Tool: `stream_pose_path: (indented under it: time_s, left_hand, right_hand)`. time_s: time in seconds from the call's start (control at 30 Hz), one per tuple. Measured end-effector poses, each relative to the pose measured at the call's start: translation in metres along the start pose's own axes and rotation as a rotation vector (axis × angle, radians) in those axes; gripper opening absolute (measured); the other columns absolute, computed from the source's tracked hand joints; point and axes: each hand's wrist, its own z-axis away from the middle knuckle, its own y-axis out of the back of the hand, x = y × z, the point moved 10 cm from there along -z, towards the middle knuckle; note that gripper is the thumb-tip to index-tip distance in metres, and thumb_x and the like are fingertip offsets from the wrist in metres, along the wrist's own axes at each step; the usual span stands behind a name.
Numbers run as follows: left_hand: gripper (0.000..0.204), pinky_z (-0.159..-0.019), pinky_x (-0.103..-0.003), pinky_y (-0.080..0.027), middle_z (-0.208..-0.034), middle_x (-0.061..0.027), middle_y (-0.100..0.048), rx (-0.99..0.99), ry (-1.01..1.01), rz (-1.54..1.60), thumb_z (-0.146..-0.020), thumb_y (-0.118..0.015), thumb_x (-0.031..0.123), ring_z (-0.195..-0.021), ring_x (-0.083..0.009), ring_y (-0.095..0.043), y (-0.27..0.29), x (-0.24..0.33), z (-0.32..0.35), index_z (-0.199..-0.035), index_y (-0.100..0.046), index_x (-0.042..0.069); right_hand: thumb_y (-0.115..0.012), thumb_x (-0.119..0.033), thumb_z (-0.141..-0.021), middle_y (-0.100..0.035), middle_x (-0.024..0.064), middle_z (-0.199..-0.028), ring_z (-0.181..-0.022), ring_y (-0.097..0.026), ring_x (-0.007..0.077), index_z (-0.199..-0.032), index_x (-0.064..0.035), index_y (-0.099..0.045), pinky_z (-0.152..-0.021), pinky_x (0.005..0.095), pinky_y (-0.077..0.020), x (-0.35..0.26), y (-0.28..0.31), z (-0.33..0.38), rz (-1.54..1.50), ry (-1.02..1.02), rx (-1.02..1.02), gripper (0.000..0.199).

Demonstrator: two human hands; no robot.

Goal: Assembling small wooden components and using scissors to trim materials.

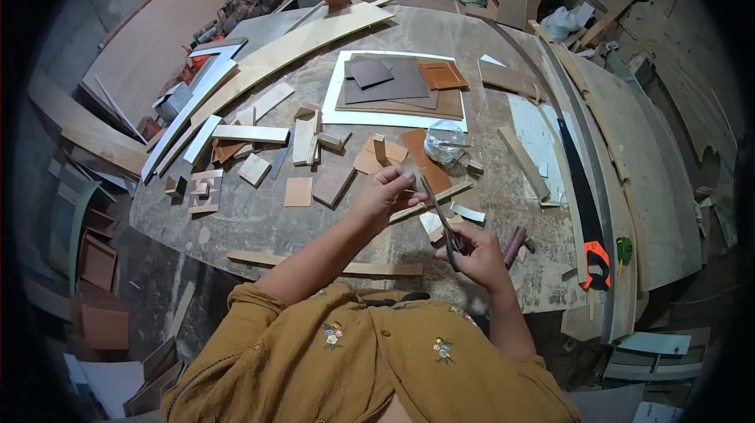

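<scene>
My right hand point(481, 256) has its fingers in the handles of a pair of scissors point(437, 210), whose long blades point away from me and up to the left. My left hand point(387, 193) pinches a small, thin, pale brownish piece point(410, 171) right beside the blade tips. Whether the blades touch that piece I cannot tell. Just beyond my hands lie a tan leather-like sheet point(425, 154) and a clear plastic roll or bag point(445, 142). A narrow wooden strip point(432, 203) and a small curled white scrap point(468, 212) rest close to the scissors.
Wood offcuts point(252, 133) cover the table's left side. Dark flat sheets point(389, 81) lie on a white board point(338, 112) at the back. To the right are a handsaw point(580, 195) with an orange handle and a green tape measure point(624, 250). A wooden strip point(354, 267) lies along the near edge.
</scene>
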Motion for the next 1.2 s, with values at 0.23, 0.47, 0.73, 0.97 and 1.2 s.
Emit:
stream_pose_path:
  time_s: [0.23,0.47,0.73,0.97,1.2]
  left_hand:
    - [0.008,-0.064,-0.022,-0.054,-0.081,-0.0068,-0.062,-0.038,-0.008,0.002,-0.09,-0.056,0.013,-0.073,-0.0155,-0.065,-0.004,-0.003,-0.002,-0.089,-0.056,0.005]
    - [0.01,-0.066,-0.022,-0.052,-0.078,-0.0036,-0.06,-0.045,0.023,0.008,-0.09,-0.056,0.016,-0.076,-0.0145,-0.065,-0.006,-0.008,-0.003,-0.086,-0.056,0.007]
    - [0.011,-0.064,-0.023,-0.056,-0.076,-0.0051,-0.063,-0.041,0.059,0.004,-0.091,-0.056,0.017,-0.071,-0.0135,-0.066,-0.01,-0.013,-0.003,-0.085,-0.056,0.007]
    - [0.009,-0.064,-0.023,-0.054,-0.078,-0.0059,-0.063,-0.055,0.08,0.008,-0.091,-0.054,0.015,-0.072,-0.0153,-0.066,-0.01,-0.014,-0.005,-0.089,-0.056,0.006]
    - [0.012,-0.064,-0.023,-0.054,-0.078,-0.0051,-0.06,-0.068,0.079,-0.038,-0.091,-0.056,0.016,-0.069,-0.015,-0.065,-0.015,-0.013,-0.006,-0.088,-0.056,0.004]
  right_hand:
    - [-0.08,-0.016,-0.064,-0.061,0.0063,-0.066,-0.052,-0.051,0.0088,-0.098,0.0005,-0.064,-0.05,0.0249,-0.0418,-0.006,0.001,-0.002,0.008,0.024,0.039,0.041]
    - [-0.078,-0.014,-0.065,-0.056,0.0042,-0.06,-0.052,-0.044,0.0079,-0.097,-0.0005,-0.065,-0.049,0.0251,-0.0376,-0.004,0.003,0.0,-0.024,0.029,0.044,0.036]
    - [-0.081,-0.018,-0.062,-0.058,0.0058,-0.064,-0.054,-0.051,0.0105,-0.096,-0.0008,-0.064,-0.051,0.0262,-0.0428,-0.008,0.003,-0.003,0.04,0.054,0.071,0.041]
    - [-0.08,-0.016,-0.064,-0.057,0.0044,-0.061,-0.052,-0.046,0.0078,-0.097,-0.0015,-0.065,-0.048,0.0251,-0.0393,-0.003,0.003,-0.002,0.004,0.037,0.066,0.039]
    - [-0.08,-0.017,-0.065,-0.05,0.0001,-0.058,-0.052,-0.044,0.0059,-0.097,-0.0033,-0.064,-0.049,0.024,-0.0386,-0.011,0.002,-0.005,0.037,-0.022,0.053,0.038]
